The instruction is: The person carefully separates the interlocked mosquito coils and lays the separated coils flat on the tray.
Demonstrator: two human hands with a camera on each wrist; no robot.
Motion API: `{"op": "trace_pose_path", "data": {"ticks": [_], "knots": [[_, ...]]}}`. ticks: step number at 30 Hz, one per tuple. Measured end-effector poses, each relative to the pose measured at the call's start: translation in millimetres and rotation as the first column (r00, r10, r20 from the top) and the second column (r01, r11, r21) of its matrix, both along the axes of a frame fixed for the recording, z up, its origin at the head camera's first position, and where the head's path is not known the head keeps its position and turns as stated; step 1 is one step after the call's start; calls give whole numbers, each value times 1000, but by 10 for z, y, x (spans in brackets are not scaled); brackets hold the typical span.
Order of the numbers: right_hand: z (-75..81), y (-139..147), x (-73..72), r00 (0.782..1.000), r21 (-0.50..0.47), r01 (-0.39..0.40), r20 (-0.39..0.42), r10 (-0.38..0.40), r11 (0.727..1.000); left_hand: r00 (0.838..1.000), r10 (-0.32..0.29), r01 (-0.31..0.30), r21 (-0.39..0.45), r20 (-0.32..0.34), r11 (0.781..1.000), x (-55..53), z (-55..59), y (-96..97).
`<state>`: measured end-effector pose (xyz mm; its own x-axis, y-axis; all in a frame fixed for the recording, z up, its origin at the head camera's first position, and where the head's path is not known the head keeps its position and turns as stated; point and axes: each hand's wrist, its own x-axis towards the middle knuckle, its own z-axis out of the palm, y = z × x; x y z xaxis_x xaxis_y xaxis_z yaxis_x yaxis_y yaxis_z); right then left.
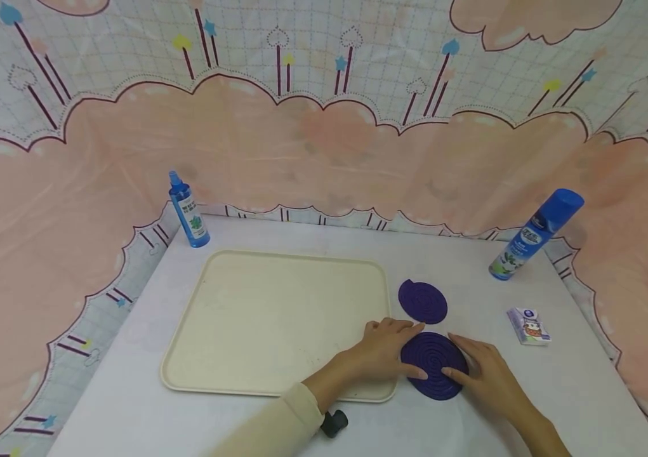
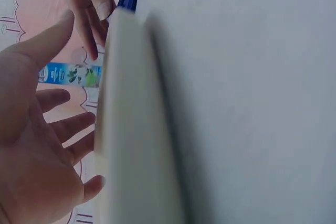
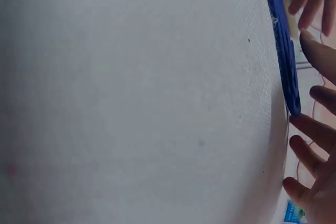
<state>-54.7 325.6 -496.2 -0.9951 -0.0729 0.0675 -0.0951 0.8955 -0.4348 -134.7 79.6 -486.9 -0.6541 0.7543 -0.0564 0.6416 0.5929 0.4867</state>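
Observation:
A dark purple flat spiral disc (image 1: pixel 435 366) of coiled strands lies on the white table, between my two hands. My left hand (image 1: pixel 383 350) is at its left side, over the right edge of the tray, with the thumb reaching above the disc's surface. At the right side my right hand (image 1: pixel 490 376) has its fingers along the rim and its thumb over the top. The left wrist view shows the left hand (image 2: pixel 39 124) with fingers spread and loosely bent. Behind lies a smaller purple spiral disc (image 1: pixel 423 302), its outer end sticking out.
A cream tray (image 1: pixel 278 324) covers the table's left and middle. A blue spray bottle (image 1: pixel 189 212) stands at the back left, a blue aerosol can (image 1: pixel 535 236) at the back right. A small tissue pack (image 1: pixel 529 326) lies right; a black object (image 1: pixel 334 423) is near the left sleeve.

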Motion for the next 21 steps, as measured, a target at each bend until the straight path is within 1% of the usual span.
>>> {"op": "trace_pose_path", "data": {"ticks": [4, 9, 15, 21], "knots": [[-31, 5, 33, 1000, -24, -9, -17, 8, 1000, 1000, 11, -12, -25, -18, 1000, 66, -43, 50], [-65, 5, 56, 997, -29, -35, -69, 33, 999, 998, 25, -27, -37, -56, 999, 118, -104, 104], [-56, -6, 59, 997, -23, -49, -69, 47, 999, 995, 58, -60, -25, -77, 998, 141, -108, 129], [-62, -10, 66, 995, -19, -55, -90, 53, 998, 992, 67, -72, -45, -108, 996, 151, -111, 148]]}}
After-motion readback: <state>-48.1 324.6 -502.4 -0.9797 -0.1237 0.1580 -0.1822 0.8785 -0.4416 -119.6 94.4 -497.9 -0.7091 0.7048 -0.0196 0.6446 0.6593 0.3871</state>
